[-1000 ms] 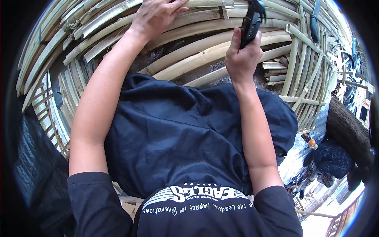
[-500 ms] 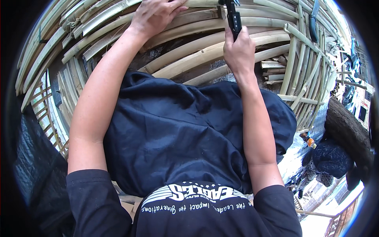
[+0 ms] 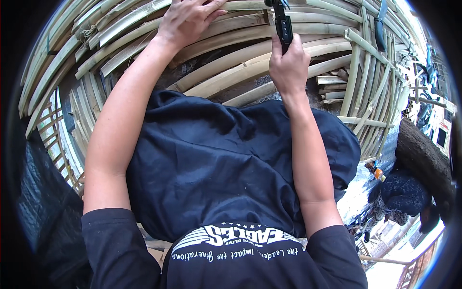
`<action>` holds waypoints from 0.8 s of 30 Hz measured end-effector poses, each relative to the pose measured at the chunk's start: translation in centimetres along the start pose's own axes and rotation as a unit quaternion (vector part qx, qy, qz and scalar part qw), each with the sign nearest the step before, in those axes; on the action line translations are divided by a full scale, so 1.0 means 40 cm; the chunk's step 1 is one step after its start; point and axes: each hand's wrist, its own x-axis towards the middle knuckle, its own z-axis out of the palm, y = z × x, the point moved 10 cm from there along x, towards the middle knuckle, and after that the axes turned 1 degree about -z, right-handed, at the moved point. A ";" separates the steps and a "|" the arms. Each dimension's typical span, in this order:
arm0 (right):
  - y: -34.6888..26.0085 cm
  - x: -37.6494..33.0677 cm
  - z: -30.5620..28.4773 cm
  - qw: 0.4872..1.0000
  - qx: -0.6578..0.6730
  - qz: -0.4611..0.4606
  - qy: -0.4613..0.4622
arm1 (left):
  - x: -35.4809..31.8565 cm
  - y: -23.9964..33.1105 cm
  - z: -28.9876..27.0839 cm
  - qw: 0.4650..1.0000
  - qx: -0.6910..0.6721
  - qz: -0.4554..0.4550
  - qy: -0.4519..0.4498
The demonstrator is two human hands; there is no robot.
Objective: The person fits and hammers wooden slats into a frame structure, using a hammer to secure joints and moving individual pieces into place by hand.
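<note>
We have a black hammer (image 3: 280, 21) over the bamboo strips (image 3: 231, 74), the grip of our right hand (image 3: 290, 65) wrapped around it, while our left hand (image 3: 186, 24), whose grip we cannot tell, lies on them.

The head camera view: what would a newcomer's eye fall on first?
Probably the slim black hand tool in the right hand, near the top edge. Long pale bamboo strips stretch across the upper part, the left hand lying on them. Shiny navy cloth fills the picture's centre.

Left hand (image 3: 184, 23) touches bamboo strips (image 3: 320, 29) (pale, side by side); right hand (image 3: 290, 65) grips a black tool (image 3: 284, 30).
</note>
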 end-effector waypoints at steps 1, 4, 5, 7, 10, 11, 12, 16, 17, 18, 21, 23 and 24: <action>-0.009 0.002 -0.012 0.999 0.046 -0.008 0.027 | 0.005 -0.001 -0.002 1.000 -0.001 0.000 0.001; 0.022 -0.023 0.011 0.999 0.037 0.027 -0.010 | -0.002 0.007 -0.001 1.000 -0.008 0.002 0.000; 0.016 -0.012 0.028 0.999 0.007 0.029 -0.041 | -0.007 0.006 -0.007 1.000 0.001 0.008 0.015; -0.001 -0.006 0.013 0.998 0.037 0.031 -0.039 | -0.002 -0.009 -0.009 0.999 0.015 0.014 0.034; -0.003 -0.026 -0.049 0.988 0.123 -0.010 0.095 | 0.001 -0.003 0.012 1.000 -0.010 0.005 -0.002; 0.015 0.001 0.014 0.999 -0.019 0.019 -0.029 | -0.005 0.004 0.002 1.000 -0.002 0.015 0.017; 0.032 0.007 0.048 0.995 -0.021 0.048 -0.083 | -0.013 0.011 -0.009 0.999 0.006 0.026 0.037; -0.007 -0.024 -0.063 0.985 0.131 -0.018 0.108 | 0.002 0.002 0.000 1.000 -0.025 0.010 -0.003; 0.017 0.000 -0.010 1.000 0.018 0.015 0.012 | 0.002 0.004 -0.005 1.000 -0.011 0.015 0.011; 0.052 0.008 0.034 0.991 -0.096 0.049 -0.083 | 0.000 0.010 -0.010 0.999 0.002 0.020 0.025; 0.003 -0.005 -0.010 0.999 0.004 0.036 -0.041 | -0.016 0.011 0.001 1.000 -0.005 0.012 -0.002; -0.019 -0.019 -0.049 0.995 0.092 0.008 0.042 | -0.009 0.018 0.003 1.000 -0.006 0.012 -0.004; 0.001 -0.004 -0.014 0.999 0.029 0.027 -0.004 | 0.007 0.010 -0.001 1.000 0.003 0.013 0.006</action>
